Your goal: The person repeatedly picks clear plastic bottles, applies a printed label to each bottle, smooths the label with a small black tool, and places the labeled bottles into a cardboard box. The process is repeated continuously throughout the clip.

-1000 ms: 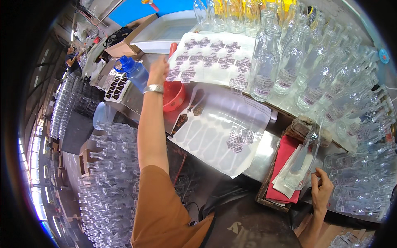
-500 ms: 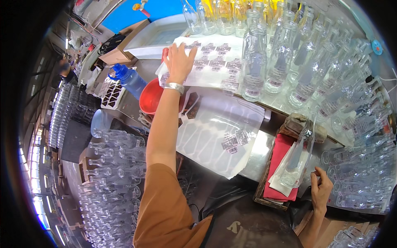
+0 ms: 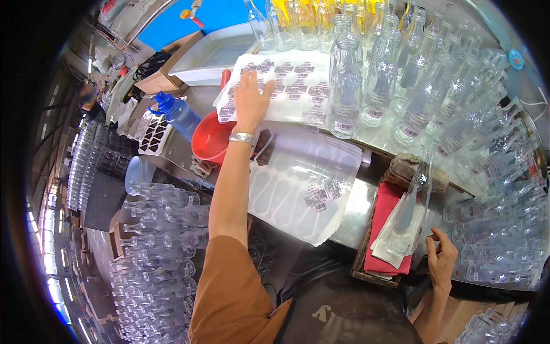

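My left hand (image 3: pixel 251 103) lies with fingers stretched on a white sheet of printed decals (image 3: pixel 298 80), at the back of the bench. Nearer to me is a stack of translucent sheets (image 3: pixel 292 200), with a few printed decals left on the top one. A clear glass bottle (image 3: pixel 408 221) rests tilted on folded white and red cloths (image 3: pixel 384 223) in a shallow wooden box, its neck on a stone-like block (image 3: pixel 404 171). Just right of that bottle my right hand (image 3: pixel 442 261) hovers, fingers loosely bent and apart, holding nothing.
Many clear bottles bearing printed labels (image 3: pixel 375 103) stand along the back right. A red bowl (image 3: pixel 211 140), a blue water jug (image 3: pixel 180 114) and a white tray (image 3: pixel 215 57) sit at the left. More bottles (image 3: pixel 163 235) lie stacked at lower left.
My left hand has come slightly toward me, and its fingers are flatter on the decal sheet. More of the sheet's left part shows. My right hand has barely moved.
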The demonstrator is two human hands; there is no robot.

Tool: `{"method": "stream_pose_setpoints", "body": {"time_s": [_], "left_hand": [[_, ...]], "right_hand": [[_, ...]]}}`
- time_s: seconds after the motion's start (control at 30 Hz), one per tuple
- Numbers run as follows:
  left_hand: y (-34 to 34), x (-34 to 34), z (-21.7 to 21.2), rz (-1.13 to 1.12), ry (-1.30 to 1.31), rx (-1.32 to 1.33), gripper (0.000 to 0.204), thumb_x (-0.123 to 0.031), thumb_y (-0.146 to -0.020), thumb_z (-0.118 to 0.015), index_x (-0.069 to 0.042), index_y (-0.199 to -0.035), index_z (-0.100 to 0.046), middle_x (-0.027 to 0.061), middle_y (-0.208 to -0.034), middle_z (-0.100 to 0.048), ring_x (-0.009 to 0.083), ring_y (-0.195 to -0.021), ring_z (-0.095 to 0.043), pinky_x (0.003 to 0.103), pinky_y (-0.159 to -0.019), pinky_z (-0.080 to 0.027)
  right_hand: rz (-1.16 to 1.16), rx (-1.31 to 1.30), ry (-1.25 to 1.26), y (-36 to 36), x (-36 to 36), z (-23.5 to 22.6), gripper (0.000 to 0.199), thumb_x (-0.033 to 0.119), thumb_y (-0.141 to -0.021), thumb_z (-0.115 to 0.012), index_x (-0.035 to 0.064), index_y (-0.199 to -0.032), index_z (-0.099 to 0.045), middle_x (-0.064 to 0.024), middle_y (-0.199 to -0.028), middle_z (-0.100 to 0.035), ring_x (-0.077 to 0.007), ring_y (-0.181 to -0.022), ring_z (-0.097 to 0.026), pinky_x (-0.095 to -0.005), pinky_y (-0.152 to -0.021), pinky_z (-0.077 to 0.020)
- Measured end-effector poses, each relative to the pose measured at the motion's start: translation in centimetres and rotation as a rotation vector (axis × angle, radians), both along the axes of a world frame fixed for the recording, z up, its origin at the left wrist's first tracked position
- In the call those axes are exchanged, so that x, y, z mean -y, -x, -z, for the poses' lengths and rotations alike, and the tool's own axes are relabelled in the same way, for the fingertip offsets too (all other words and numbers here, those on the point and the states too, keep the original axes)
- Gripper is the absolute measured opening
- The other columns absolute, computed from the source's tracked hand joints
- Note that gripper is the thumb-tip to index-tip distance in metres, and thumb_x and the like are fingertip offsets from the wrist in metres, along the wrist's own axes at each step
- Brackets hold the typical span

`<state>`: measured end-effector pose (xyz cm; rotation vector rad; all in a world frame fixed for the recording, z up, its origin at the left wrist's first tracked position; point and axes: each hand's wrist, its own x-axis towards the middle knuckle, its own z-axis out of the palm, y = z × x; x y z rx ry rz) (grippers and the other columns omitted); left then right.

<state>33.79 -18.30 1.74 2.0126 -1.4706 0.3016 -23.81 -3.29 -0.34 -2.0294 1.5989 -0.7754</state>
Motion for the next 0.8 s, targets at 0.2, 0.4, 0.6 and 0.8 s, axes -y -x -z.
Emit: {"method": "stream_pose_setpoints", "body": {"time_s": [0.2,0.4,0.6,0.8], "left_hand": [[0.6,-9.0,2.4,-0.239,-0.05,0.08,0.056,-0.02,-0.085,-0.065,-0.001,-0.137,-0.054,0.0242,-0.152,-0.039,0.0384,-0.144,-0.034,0.059,-0.116,-0.026],[0.0,-9.8,5.1,-0.195,0.128,0.217,0.039,-0.011,-0.086,-0.066,-0.006,-0.124,-0.064,0.0166,-0.147,-0.047,0.0355,-0.141,-0.039,0.058,-0.114,-0.028],[-0.5,-10.8,3.7,-0.026,0.34,0.048,0.018,-0.008,-0.088,-0.068,-0.001,-0.104,-0.072,0.0143,-0.123,-0.068,0.0315,-0.111,-0.063,0.044,-0.096,-0.047],[9.0,-15.2,2.1,0.169,0.024,-1.113,0.019,-0.019,-0.095,-0.068,0.0,-0.096,-0.071,0.0011,-0.087,-0.071,0.0075,-0.08,-0.065,0.022,-0.066,-0.048]], "right_hand": [[0.021,-0.027,-0.001,1.2,-0.6,0.1,0.027,0.01,-0.088,-0.069,-0.0019,-0.112,-0.069,-0.0121,-0.084,-0.07,-0.0152,-0.053,-0.05,-0.0308,-0.052,-0.0409],[-0.012,-0.026,0.032,0.6,-0.5,-0.7,0.027,0.01,-0.087,-0.07,-0.0018,-0.111,-0.069,-0.0117,-0.085,-0.071,-0.0157,-0.052,-0.05,-0.0308,-0.052,-0.0417],[-0.113,0.101,-0.109,0.3,-2.0,-1.3,0.048,0.01,-0.081,-0.076,0.0001,-0.126,-0.062,-0.0071,-0.079,-0.067,-0.0127,-0.053,-0.049,-0.0287,-0.053,-0.0419],[-0.187,0.058,-0.052,-3.6,-3.2,-2.0,0.079,0.015,-0.076,-0.08,0.0012,-0.146,-0.045,-0.0107,-0.078,-0.064,-0.0267,-0.06,-0.061,-0.0374,-0.059,-0.049]]}}
